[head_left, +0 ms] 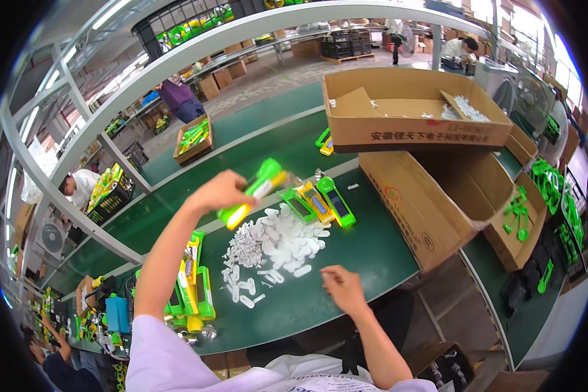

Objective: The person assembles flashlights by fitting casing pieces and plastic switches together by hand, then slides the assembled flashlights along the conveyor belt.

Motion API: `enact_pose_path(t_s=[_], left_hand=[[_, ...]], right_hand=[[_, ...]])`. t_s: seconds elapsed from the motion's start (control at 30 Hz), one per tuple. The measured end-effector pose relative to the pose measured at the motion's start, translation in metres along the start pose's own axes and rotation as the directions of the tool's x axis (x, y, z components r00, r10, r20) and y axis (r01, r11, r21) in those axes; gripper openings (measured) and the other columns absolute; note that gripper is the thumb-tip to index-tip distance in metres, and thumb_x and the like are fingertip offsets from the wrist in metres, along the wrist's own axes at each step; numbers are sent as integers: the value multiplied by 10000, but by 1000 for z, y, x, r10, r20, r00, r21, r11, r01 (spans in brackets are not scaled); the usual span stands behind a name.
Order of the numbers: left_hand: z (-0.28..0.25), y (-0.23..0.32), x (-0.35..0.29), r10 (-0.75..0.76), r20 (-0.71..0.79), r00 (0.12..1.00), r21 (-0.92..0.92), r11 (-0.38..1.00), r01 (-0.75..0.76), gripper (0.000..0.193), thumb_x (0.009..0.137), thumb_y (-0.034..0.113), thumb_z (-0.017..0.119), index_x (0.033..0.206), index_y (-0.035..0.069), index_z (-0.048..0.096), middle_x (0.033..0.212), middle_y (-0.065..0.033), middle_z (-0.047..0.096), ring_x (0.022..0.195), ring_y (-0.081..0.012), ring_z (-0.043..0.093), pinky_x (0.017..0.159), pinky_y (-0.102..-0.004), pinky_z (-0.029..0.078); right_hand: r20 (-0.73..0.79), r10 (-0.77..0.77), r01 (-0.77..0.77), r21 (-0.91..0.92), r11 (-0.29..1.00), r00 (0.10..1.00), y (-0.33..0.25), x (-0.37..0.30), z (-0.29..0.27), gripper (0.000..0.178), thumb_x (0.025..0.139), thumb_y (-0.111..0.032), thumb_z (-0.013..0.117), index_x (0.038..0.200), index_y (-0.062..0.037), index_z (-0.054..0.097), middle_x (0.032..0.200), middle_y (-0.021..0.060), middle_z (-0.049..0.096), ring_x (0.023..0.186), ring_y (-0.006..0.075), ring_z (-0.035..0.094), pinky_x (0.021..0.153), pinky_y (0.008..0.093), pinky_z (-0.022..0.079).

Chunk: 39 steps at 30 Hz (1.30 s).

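My left hand (221,190) is closed round a green and yellow lamp (258,189), blurred by motion, with a bright glow at its lower end. It is held above a heap of small white plastic pieces (294,242) on the green bench. Just right of the heap, my right hand (343,289) hovers low near the bench's front edge with fingers curled together; whatever is between them cannot be made out. Past the heap lie several similar lamps (317,202) with dark panels. More green and yellow lamps (191,287) are piled beside my left forearm.
Right of the heap, a cardboard box (408,209) lies open, with a shallow carton (418,136) of white pieces above it. Green parts fill a box (513,222) farther right. A metal frame (85,228) rises at left. Co-workers (78,186) sit and stand beyond.
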<state>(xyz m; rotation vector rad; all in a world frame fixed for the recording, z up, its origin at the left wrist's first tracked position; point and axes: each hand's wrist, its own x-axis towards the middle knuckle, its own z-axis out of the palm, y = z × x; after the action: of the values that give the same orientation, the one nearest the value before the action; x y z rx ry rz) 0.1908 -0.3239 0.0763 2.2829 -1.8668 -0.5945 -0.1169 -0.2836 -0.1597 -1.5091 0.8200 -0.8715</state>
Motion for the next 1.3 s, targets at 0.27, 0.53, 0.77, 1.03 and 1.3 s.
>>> enact_pose_path(t_s=[0.27, 0.53, 0.77, 1.03, 1.3], left_hand=[[122, 39, -159, 188, 96, 978, -265, 951, -157, 420, 729, 303, 808, 949, -34, 687, 745, -120, 652, 679, -153, 597, 653, -323, 485], [205, 25, -194, 37, -52, 998, -358, 932, -54, 533, 730, 399, 796, 982, -48, 649, 868, -185, 644, 766, -277, 618, 709, -367, 488], [206, 11, -202, -13, -44, 999, -691, 723, -21, 560, 787, 196, 802, 1248, -25, 572, 1020, -139, 684, 910, -204, 663, 825, -334, 527], [204, 9, -204, 21, -82, 996, -706, 705, -73, 575, 803, 142, 795, 1310, 14, 556, 1037, -109, 707, 923, -143, 666, 838, -304, 537], [206, 7, -188, 29, -87, 996, -701, 708, -82, 583, 776, 215, 809, 1285, 48, 578, 1004, -122, 694, 857, -145, 637, 776, -309, 531]], right_hand=[[318, 3, -250, 740, 624, 948, -43, -75, 77, 422, 1015, -159, 488, 1400, -11, 396, 1284, 119, 546, 1105, 214, 600, 890, 370, 548], [370, 165, -399, 747, 532, 914, -5, -106, 86, 407, 1039, -272, 430, 1364, -27, 425, 1264, 119, 584, 1102, 263, 628, 878, 453, 563], [331, 186, -377, 748, 547, 925, -9, -95, 84, 408, 1043, -250, 443, 1381, -22, 414, 1281, 120, 570, 1108, 250, 620, 873, 437, 573], [275, 217, -347, 634, 691, 936, -8, -90, 78, 354, 1024, -185, 493, 1329, -4, 488, 1201, 75, 613, 1075, 156, 609, 910, 308, 489], [163, 240, -288, 624, 726, 957, -23, -75, 81, 398, 1010, -134, 452, 1383, 3, 423, 1258, 88, 558, 1110, 182, 583, 942, 323, 484]])
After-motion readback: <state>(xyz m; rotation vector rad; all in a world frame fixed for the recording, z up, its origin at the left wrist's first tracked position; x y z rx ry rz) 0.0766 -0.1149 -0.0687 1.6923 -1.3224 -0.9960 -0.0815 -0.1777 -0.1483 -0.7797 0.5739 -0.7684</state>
